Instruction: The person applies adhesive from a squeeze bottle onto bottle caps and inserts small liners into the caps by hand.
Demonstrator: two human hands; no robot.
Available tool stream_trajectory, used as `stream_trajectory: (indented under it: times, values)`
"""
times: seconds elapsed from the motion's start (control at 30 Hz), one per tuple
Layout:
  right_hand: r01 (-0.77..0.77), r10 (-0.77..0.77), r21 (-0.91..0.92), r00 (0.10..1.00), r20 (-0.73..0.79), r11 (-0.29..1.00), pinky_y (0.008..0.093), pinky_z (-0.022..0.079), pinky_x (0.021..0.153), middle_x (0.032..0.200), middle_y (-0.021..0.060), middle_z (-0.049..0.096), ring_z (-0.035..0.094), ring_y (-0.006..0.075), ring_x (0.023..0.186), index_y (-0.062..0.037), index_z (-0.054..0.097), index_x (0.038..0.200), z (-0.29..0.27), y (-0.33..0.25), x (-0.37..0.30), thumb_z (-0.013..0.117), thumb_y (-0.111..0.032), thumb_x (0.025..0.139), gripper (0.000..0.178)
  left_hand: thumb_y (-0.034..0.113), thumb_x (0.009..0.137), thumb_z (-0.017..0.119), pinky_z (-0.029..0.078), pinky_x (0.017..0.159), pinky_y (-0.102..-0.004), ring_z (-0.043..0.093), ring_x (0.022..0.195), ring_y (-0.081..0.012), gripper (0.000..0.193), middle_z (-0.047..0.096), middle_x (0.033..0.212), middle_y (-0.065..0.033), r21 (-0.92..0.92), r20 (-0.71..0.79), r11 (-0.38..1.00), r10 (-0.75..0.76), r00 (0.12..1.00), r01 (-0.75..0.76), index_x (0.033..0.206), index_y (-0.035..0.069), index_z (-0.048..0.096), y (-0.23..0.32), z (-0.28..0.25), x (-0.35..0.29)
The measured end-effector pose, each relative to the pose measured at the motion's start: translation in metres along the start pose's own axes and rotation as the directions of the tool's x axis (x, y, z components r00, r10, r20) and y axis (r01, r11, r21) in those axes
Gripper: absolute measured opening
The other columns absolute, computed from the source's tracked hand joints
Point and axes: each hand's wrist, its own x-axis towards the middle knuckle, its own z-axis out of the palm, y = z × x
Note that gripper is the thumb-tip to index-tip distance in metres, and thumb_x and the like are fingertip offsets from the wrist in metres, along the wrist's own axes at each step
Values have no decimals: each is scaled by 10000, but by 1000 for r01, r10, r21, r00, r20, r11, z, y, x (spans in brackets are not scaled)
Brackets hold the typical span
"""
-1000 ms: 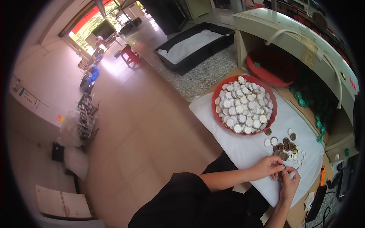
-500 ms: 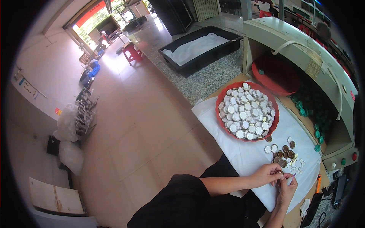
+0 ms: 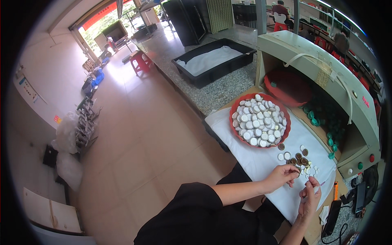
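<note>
My left hand (image 3: 281, 178) is pinched around a small brown round cap, partly hidden by the fingers, just above the white cloth (image 3: 245, 159). To its right, my right hand (image 3: 309, 199) is closed around a thin tool with a pinkish tip (image 3: 322, 184); its kind is too small to tell. The two hands are apart. Beyond my fingertips lies a loose group of brown caps (image 3: 304, 161), with small white and yellowish discs (image 3: 316, 168) beside it. A red scalloped bowl (image 3: 232, 127) farther back is heaped with white-faced round caps (image 3: 257, 120).
A cream arched machine housing (image 3: 294, 45) stands on the right, with another red bowl (image 3: 281, 96) and several green caps (image 3: 313, 121) inside. A black tray (image 3: 204, 81) with white cloth sits on the stone counter. An orange cutter (image 3: 336, 190) and dark cables lie at right.
My hands have moved apart, the left one keeping the brown cap and the right one drawing back from it. The whole view has shifted slightly.
</note>
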Motion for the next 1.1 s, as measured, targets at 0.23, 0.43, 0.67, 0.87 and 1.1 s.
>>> stream_trajectory:
  times: [0.23, 0.43, 0.67, 0.87, 1.1]
  values:
    - [-15, -86, 295, 941, 326, 955, 258, 390, 421, 656, 99, 459, 442, 142, 480, 20, 434, 826, 21, -55, -60, 510, -58, 702, 165, 79, 830, 470, 453, 494, -221, 500, 575, -81, 81, 519, 728, -46, 110, -30, 994, 31, 999, -27, 860, 4, 474, 4, 6, -16]
    - [-198, -317, 597, 697, 644, 777, 431, 501, 521, 722, 184, 480, 541, 302, 585, 79, 427, 837, 58, -104, -100, 495, 0, 711, 164, 100, 833, 472, 446, 527, -233, 521, 573, -104, 148, 545, 751, -79, 126, -23, 991, -45, 999, 48, 923, -17, 468, -1, 1, -27]
    - [-288, -368, 506, 419, 830, 813, 454, 490, 640, 785, 220, 557, 571, 355, 724, 38, 524, 781, 76, -134, -123, 512, -53, 796, 93, 83, 819, 512, 473, 658, -265, 540, 711, -131, 217, 556, 887, -106, 119, -158, 992, -11, 987, 30, 1010, -20, 500, 20, -22, -52]
    - [-227, -374, 522, 474, 797, 822, 448, 487, 637, 782, 221, 555, 569, 353, 717, 38, 525, 778, 116, -125, -115, 516, -62, 791, 102, 95, 815, 525, 470, 589, -250, 536, 653, -121, 245, 554, 832, -114, 83, -189, 997, 12, 982, 4, 1029, -17, 485, 49, -30, -40]
    - [-248, -415, 573, 479, 773, 781, 440, 483, 633, 780, 222, 553, 566, 349, 710, 38, 527, 775, 99, -118, -115, 521, -73, 785, 112, 84, 808, 529, 431, 592, -202, 500, 669, -72, 177, 551, 790, -43, 805, -161, 543, 587, 793, -238, 950, -21, 543, 94, -85, -23]
